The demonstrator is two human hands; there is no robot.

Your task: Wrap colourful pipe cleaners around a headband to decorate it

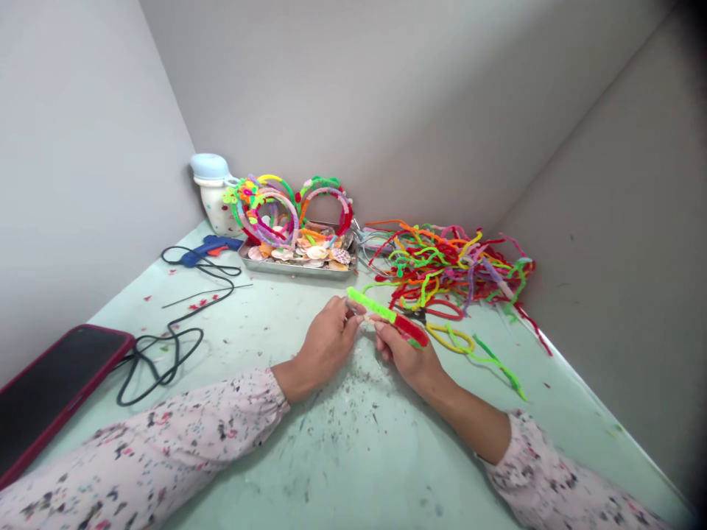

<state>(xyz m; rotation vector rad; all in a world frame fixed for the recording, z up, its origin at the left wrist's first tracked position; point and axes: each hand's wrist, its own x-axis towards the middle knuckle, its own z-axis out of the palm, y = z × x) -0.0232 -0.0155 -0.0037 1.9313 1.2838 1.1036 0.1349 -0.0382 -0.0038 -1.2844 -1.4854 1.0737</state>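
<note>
Evidently both hands are busy with one small thing: the fuzzy green-and-red band [371, 305], up off the worktop [309, 471] around its middle. The left hand [325, 346] is nearly closed, thumb and fingertips pinching at the green end; the right hand [409, 357] has curled fingers and a thumb pressed in, with the red end lying over it. A pale bit shows between the fingertips; whether it belongs to the band, I can't tell. Held like this, one side seems to steady the band while the other does the fine work. Just beyond the right hand, scissors [418, 314] lie within easy reach, and the pile of fuzzy stems [442, 265] spreads towards the right edge, some strands dangling near it. At the far edge, a metal tray [298, 271] keeps shells [317, 252] together, with finished-looking hoops [297, 213] propped on it, perhaps to save their shape. A cup [218, 210] stands at the far left corner, beside a blue glue gun [193, 256]. Loose black cord [171, 322] and a phone [60, 383] by the left edge limit leftward sweeps; the speckled stretch towards the near edge offers the forearms more room.
</note>
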